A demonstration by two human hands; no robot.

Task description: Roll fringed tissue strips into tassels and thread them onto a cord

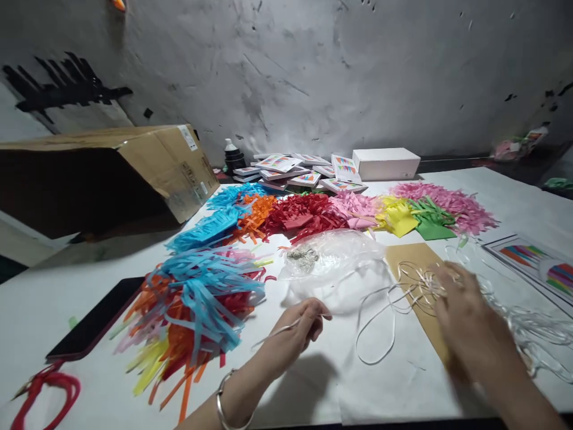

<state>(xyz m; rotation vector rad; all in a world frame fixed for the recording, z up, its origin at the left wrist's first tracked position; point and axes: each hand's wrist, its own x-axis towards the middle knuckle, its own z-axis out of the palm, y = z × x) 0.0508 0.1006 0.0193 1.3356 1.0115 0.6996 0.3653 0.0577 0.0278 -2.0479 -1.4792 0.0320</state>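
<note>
My left hand (pixel 301 327), with a bangle on the wrist, is closed in a pinch on the end of a white cord, in front of a clear plastic bag (pixel 344 251). A loop of white cord (pixel 375 361) lies on the table between my hands. My right hand (pixel 468 316), blurred by motion, reaches over a tangle of white cord (pixel 414 286) on a brown envelope-like sheet (pixel 405 254); whether its fingers grip the cord is unclear. More loose cord (pixel 537 325) spreads at the right.
Colourful paper tassels (pixel 201 298) are heaped at left, near a phone (pixel 96 319) with a red strap. More tassels (pixel 308 215) line the back, before flat printed boxes (pixel 280 162) and a white box (pixel 385 164). A cardboard box (pixel 179 179) stands back left; a printed card (pixel 532 263) lies right.
</note>
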